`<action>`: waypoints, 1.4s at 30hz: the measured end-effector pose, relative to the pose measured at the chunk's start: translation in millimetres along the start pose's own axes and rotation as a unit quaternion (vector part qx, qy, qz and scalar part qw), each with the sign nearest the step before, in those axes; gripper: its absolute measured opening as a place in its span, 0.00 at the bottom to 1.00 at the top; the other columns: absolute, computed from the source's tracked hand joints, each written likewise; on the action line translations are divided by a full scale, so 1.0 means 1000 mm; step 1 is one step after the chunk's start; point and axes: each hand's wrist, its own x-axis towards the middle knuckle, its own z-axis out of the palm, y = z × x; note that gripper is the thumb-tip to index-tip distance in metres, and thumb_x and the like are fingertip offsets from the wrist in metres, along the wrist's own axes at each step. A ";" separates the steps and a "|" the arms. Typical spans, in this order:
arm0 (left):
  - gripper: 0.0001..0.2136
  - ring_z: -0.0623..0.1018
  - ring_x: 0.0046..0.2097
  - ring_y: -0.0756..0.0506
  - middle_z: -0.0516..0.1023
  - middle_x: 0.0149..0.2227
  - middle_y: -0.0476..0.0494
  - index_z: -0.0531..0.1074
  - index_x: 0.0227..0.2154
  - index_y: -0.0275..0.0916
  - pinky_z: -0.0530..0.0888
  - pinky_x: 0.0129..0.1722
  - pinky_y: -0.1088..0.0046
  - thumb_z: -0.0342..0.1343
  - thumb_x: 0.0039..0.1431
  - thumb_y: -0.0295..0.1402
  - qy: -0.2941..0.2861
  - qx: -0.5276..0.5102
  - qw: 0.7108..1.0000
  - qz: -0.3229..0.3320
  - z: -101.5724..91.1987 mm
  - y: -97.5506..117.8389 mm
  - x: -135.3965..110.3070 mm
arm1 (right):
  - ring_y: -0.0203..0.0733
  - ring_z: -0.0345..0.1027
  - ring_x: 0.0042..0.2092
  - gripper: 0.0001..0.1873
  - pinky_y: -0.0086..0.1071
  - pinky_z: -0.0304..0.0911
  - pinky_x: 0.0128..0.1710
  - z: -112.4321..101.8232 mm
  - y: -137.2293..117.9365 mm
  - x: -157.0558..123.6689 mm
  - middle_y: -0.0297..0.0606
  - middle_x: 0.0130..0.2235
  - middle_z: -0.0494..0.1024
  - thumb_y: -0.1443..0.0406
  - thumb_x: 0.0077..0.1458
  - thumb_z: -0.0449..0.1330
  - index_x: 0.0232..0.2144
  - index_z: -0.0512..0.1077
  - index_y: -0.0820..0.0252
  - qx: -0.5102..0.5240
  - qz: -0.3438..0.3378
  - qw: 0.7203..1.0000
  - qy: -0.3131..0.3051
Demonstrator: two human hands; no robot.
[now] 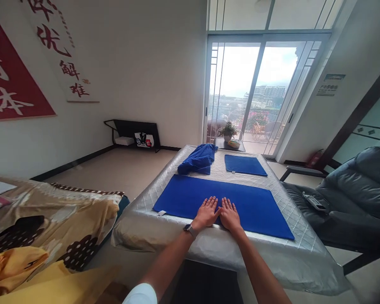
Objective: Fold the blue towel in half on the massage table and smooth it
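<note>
A large blue towel [183, 196] lies spread flat across the near part of a silver quilted mattress [291, 219]. My left hand [206, 212] and my right hand [229, 214] rest side by side on the towel's near middle, palms down, fingers stretched flat and open. A watch is on my left wrist. Farther back a smaller folded blue towel [244, 164] lies flat at the right, and a crumpled blue towel [199, 159] is heaped at the left.
A dark recliner chair [354, 190] with a remote on its arm stands right of the mattress. A patterned blanket [50, 219] covers a bed at left. A potted plant [228, 131] sits on a small table by the sliding glass door. A black rack stands at the far wall.
</note>
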 end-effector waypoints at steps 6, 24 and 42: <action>0.37 0.47 0.73 0.41 0.47 0.73 0.39 0.49 0.71 0.34 0.45 0.71 0.55 0.27 0.70 0.55 -0.030 0.031 0.993 -0.108 -0.032 -0.090 -0.035 | 0.42 0.33 0.74 0.35 0.43 0.29 0.71 -0.003 0.040 -0.008 0.37 0.74 0.44 0.55 0.69 0.34 0.72 0.44 0.65 -0.013 0.056 0.998 -0.008; 0.39 0.47 0.73 0.37 0.44 0.73 0.32 0.46 0.71 0.31 0.51 0.69 0.52 0.27 0.69 0.56 -0.030 0.072 0.964 -0.255 -0.061 -0.208 -0.088 | 0.49 0.40 0.73 0.40 0.45 0.39 0.70 -0.014 0.230 -0.063 0.47 0.73 0.46 0.54 0.66 0.32 0.71 0.45 0.75 -0.042 0.236 0.971 0.007; 0.34 0.51 0.72 0.42 0.53 0.71 0.34 0.54 0.69 0.29 0.50 0.71 0.60 0.27 0.73 0.49 0.010 -0.003 1.000 0.016 -0.007 -0.008 0.042 | 0.44 0.38 0.73 0.32 0.41 0.35 0.71 -0.019 0.006 0.038 0.45 0.72 0.50 0.62 0.69 0.36 0.71 0.50 0.69 0.009 0.002 1.000 0.018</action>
